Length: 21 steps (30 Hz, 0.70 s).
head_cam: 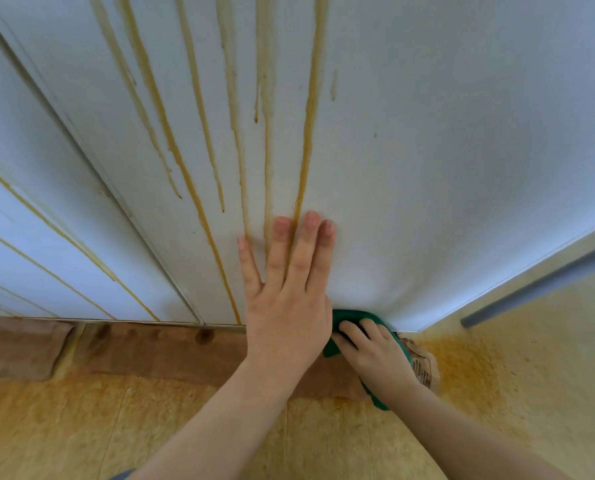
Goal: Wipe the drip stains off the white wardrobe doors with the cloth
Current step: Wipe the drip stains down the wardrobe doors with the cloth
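Down at the bottom edge of the white wardrobe door [462, 150], right hand [369, 348] grips the green cloth [355, 316] against it. Left hand [285, 289] lies flat on the door, fingers straight. Drip stains [307, 133] run top-to-bottom, up & left of the cloth, so prob the next wipe goes upward w/ the right.
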Available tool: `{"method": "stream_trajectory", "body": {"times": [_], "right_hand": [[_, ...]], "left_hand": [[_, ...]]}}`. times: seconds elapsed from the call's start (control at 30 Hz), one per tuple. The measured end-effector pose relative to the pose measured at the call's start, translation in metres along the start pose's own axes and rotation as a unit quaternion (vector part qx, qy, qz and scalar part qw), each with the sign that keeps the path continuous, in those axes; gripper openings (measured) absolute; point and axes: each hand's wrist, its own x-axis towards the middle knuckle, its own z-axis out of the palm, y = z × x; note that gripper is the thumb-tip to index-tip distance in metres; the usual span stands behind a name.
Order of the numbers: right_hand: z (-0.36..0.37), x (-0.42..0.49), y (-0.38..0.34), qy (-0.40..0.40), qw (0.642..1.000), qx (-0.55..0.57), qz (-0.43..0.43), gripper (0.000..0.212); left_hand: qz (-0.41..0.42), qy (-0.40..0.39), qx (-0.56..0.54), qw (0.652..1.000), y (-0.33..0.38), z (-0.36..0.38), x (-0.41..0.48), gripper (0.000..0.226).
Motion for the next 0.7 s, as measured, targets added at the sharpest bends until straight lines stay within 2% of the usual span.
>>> {"method": "stream_trajectory", "body": {"times": [0.1,0.2,0.3,0.43,0.57,0.7], "right_hand": [[-0.023,0.004,-0.003,0.076,0.997,-0.008,-0.001,0.029],[-0.058,0.011,-0.007,0.145,0.989,-0.012,0.024,0.036],[-0.106,0.036,-0.014,0.235,0.969,0.013,0.071,0.038],[-0.174,0.080,-0.025,0.372,0.922,0.039,0.101,0.038],[-0.220,0.105,-0.027,0.468,0.875,0.042,0.118,0.037],[-0.270,0.141,-0.024,0.563,0.820,0.029,0.095,0.044]], "left_hand": [[0.010,-0.018,0.006,1.000,-0.002,-0.008,0.000,0.083],[0.006,-0.030,0.011,0.999,-0.001,-0.017,0.001,0.076],[-0.009,-0.042,-0.003,0.999,0.005,-0.032,0.003,0.084],[-0.018,-0.023,-0.003,1.000,0.000,-0.056,0.013,0.091],[-0.034,0.043,0.011,0.998,-0.021,-0.075,0.022,0.087],[-0.123,0.071,0.001,0.990,-0.053,-0.085,0.031,0.084]]}}
